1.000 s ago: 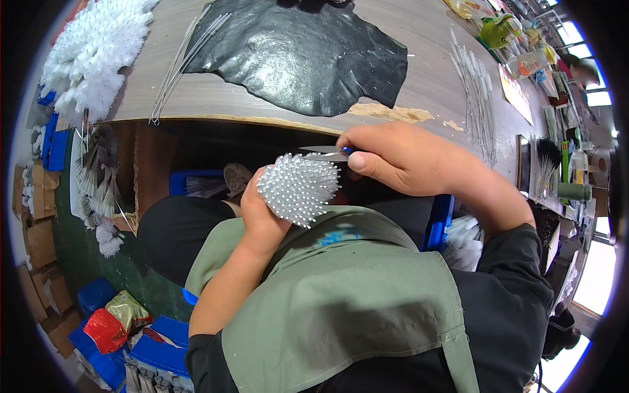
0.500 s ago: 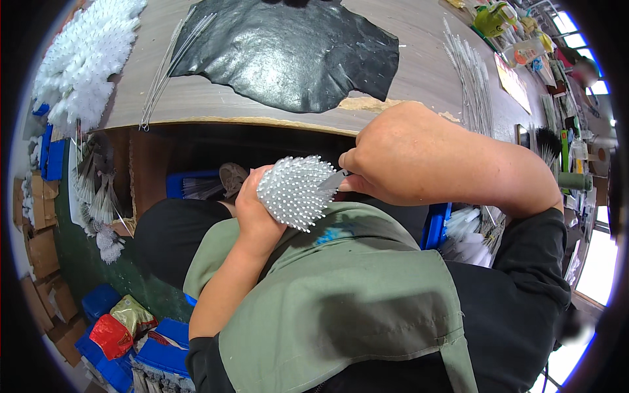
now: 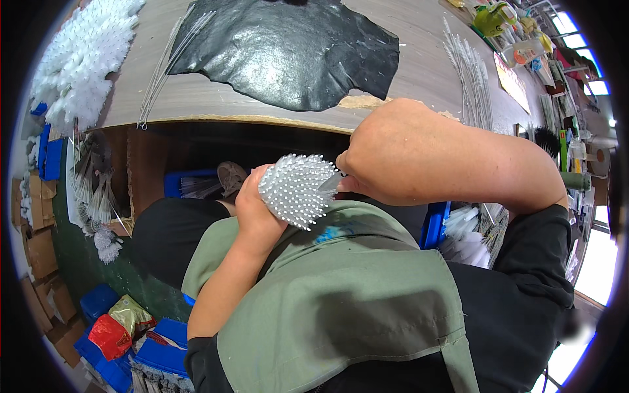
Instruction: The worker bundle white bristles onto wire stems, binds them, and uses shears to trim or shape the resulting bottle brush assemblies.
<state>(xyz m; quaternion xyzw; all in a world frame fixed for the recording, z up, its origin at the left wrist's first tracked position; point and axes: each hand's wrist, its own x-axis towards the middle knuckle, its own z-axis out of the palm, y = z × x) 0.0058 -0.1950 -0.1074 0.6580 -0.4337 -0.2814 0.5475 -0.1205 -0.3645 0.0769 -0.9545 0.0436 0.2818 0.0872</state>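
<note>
My left hand [image 3: 252, 208] is closed around a thick bundle of thin brushes [image 3: 296, 191], above my lap. Their small white round tips face up in a dense dome; the stems are hidden in my palm. From the right, my right hand [image 3: 367, 164] pinches a flat, grey, pointed metal blade [image 3: 331, 183] between thumb and fingers. The blade's tip lies against the right side of the tips, and its handle is hidden in my fist. A green apron [image 3: 341, 275] covers my lap beneath both hands.
Ahead is a worktable [image 3: 419, 78] with a chipped front edge and a black leather-like sheet [image 3: 288, 59]. Thin wire brushes [image 3: 468, 78] lie at its right, more wires [image 3: 160, 85] at its left. A white brush heap [image 3: 85, 59] stands far left. Blue bins [image 3: 164, 347] sit lower left.
Both hands stay nearly in place on the bundle. My right hand and forearm have shifted very slightly left, the blade still against the tips.
</note>
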